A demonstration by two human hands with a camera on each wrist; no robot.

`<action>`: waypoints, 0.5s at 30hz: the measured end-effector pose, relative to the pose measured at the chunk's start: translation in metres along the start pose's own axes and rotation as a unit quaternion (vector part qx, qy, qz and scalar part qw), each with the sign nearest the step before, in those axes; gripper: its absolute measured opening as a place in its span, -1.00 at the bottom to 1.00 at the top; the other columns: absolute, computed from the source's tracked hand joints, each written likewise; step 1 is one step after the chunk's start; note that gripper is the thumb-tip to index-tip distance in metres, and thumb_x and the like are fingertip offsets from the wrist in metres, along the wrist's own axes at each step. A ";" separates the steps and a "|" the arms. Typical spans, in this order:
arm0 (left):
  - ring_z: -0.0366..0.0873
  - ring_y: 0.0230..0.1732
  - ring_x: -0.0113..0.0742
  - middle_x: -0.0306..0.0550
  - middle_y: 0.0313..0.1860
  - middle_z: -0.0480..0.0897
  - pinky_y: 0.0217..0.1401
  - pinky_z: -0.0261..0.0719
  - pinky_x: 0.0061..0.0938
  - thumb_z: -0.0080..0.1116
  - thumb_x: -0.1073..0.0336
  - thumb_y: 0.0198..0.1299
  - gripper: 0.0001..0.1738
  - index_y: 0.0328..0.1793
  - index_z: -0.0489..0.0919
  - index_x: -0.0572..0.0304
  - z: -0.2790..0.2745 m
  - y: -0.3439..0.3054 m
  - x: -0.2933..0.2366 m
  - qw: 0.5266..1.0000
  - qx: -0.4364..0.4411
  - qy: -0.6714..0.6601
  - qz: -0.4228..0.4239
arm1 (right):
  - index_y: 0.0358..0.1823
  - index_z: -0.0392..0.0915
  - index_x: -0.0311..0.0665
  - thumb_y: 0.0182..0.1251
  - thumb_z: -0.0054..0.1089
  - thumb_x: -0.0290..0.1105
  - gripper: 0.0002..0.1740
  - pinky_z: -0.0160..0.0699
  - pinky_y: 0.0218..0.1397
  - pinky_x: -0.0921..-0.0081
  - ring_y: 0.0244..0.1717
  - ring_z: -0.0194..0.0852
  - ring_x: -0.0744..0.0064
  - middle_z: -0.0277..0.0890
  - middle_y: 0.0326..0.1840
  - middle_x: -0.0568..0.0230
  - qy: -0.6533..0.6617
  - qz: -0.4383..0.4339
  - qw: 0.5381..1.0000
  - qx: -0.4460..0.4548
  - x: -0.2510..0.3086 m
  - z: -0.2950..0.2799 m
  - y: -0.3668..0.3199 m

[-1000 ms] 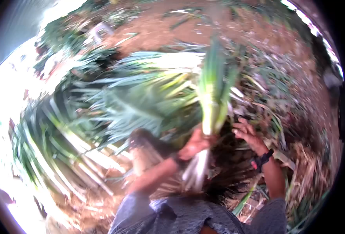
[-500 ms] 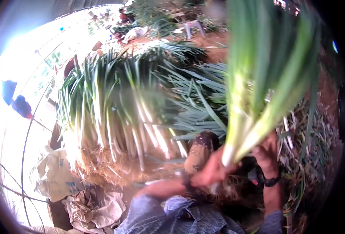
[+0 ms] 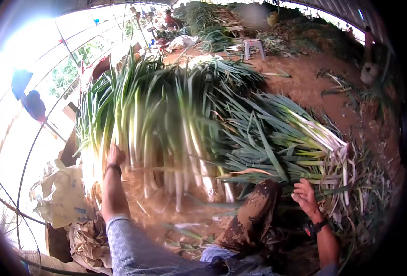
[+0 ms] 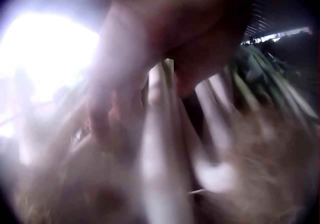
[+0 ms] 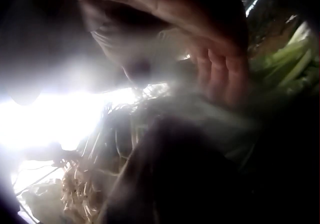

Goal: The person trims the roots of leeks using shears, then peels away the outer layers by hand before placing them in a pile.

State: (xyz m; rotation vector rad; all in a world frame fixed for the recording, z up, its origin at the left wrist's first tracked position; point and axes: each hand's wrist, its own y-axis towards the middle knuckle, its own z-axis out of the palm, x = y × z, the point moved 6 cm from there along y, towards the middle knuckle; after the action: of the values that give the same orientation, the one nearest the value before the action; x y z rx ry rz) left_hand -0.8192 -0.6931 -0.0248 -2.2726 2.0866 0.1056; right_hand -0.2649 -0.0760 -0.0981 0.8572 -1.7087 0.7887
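In the head view my left hand (image 3: 116, 155) is at the left end of a row of upright leeks (image 3: 136, 119), around their pale lower stalks. The left wrist view shows that hand blurred, its fingers and thumb on either side of white leek stalks (image 4: 162, 154), with the roots low down. My right hand (image 3: 306, 198) hangs over the near side of a heap of lying leeks (image 3: 300, 138), holding nothing, its fingers loosely bent. In the right wrist view its fingers (image 5: 217, 76) point downward.
My bent knee (image 3: 254, 207) in patterned trousers stands between the hands. Crumpled brown paper (image 3: 90, 241) and a pale sack (image 3: 58, 193) lie at the left. A white stool (image 3: 254, 45) stands farther back on the soil. Leaf scraps (image 3: 374, 188) cover the ground at the right.
The left hand has swung from the middle to the left end of the upright row, and the raised leek bunch is gone from in front of me. The right hand has come off the bunch.
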 end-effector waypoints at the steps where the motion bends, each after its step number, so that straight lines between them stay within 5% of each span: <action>1: 0.17 0.60 0.18 0.38 0.61 0.16 0.57 0.33 -0.18 0.03 0.20 0.36 -0.13 0.69 -0.06 0.31 0.030 -0.002 0.005 0.998 -0.004 0.044 -0.049 | 0.50 0.16 -0.37 0.23 0.44 -0.27 -0.12 0.53 0.24 0.25 0.20 0.52 0.21 0.45 0.31 0.01 -0.015 0.009 1.000 -0.008 -0.006 -0.006 0.003; 3: 0.15 0.60 0.27 0.38 0.59 0.21 0.55 0.35 -0.11 -0.05 0.24 0.39 -0.18 0.69 -0.06 0.31 0.016 -0.038 -0.019 0.994 -0.059 0.082 -0.048 | 0.49 0.18 -0.34 0.24 0.45 -0.30 -0.14 0.55 0.20 0.28 0.18 0.52 0.25 0.46 0.29 0.04 -0.041 0.045 0.998 -0.028 -0.024 -0.017 -0.008; 5: 0.15 0.61 0.21 0.38 0.56 0.25 0.50 0.40 -0.08 -0.06 0.22 0.41 -0.24 0.66 0.04 0.35 0.102 0.058 0.057 0.985 -0.115 0.123 0.046 | 0.49 0.20 -0.32 0.29 0.44 -0.34 -0.19 0.61 0.11 0.36 0.11 0.56 0.32 0.49 0.23 0.11 -0.055 0.040 0.997 -0.031 -0.039 -0.025 -0.007; 7: 0.54 0.25 -0.03 0.18 0.31 0.53 0.25 0.56 -0.19 -0.07 0.26 0.42 -0.44 0.51 0.34 0.32 0.087 0.062 0.053 0.986 -0.049 0.026 0.158 | 0.45 0.24 -0.38 0.33 0.42 -0.31 -0.24 0.62 0.12 0.35 0.05 0.61 0.30 0.54 0.19 0.06 -0.047 0.010 0.998 -0.037 -0.062 -0.038 -0.002; 9: 0.52 0.22 0.02 0.10 0.28 0.56 0.25 0.53 -0.09 0.04 0.20 0.38 -0.49 0.43 0.39 0.17 0.079 0.053 0.047 0.963 -0.183 0.031 0.194 | 0.43 0.25 -0.39 0.33 0.43 -0.29 -0.25 0.61 0.14 0.34 0.08 0.61 0.28 0.54 0.22 0.01 -0.027 0.046 0.998 -0.038 -0.087 -0.055 0.005; 10: 0.44 0.37 0.03 0.13 0.36 0.51 0.32 0.48 -0.03 0.09 0.17 0.36 -0.46 0.43 0.36 0.11 0.051 0.035 0.031 0.980 -0.172 -0.004 0.098 | 0.29 0.43 -0.38 0.35 0.42 -0.29 -0.42 0.56 0.22 0.32 0.10 0.61 0.28 0.53 0.24 0.08 -0.033 0.072 0.995 -0.056 -0.093 -0.064 0.003; 11: 0.31 0.48 0.04 0.16 0.46 0.40 0.37 0.42 0.04 0.10 0.18 0.37 -0.39 0.50 0.30 0.16 0.026 -0.001 -0.012 0.957 -0.267 0.109 0.025 | 0.07 0.60 -0.43 0.35 0.42 -0.27 -0.59 0.54 0.26 0.29 0.16 0.59 0.23 0.46 0.33 0.03 -0.070 0.019 0.996 -0.046 -0.094 -0.078 0.005; 13: 0.42 0.41 0.05 0.15 0.43 0.44 0.40 0.42 -0.02 0.18 0.20 0.36 -0.40 0.47 0.38 0.24 -0.006 -0.069 -0.104 0.913 -0.364 0.022 0.186 | -0.04 0.67 -0.44 0.32 0.43 -0.27 -0.64 0.53 0.26 0.30 0.24 0.54 0.20 0.38 0.40 -0.03 -0.059 0.103 0.992 -0.036 -0.112 -0.106 0.000; 15: 0.54 0.30 -0.01 0.10 0.31 0.57 0.33 0.51 -0.12 0.20 0.25 0.39 -0.56 0.31 0.53 0.30 0.057 -0.040 -0.142 0.886 -0.198 -0.263 0.326 | 0.05 0.60 -0.49 0.32 0.39 -0.37 -0.62 0.59 0.17 0.34 0.07 0.65 0.27 0.61 0.15 0.02 -0.165 0.111 0.979 -0.052 -0.136 -0.139 0.005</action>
State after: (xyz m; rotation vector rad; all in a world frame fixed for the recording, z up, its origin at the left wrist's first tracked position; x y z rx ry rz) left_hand -0.7923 -0.5439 -0.0699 -1.3082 2.5202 1.1191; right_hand -0.1710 0.0649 -0.1924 0.7644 -2.1503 0.7254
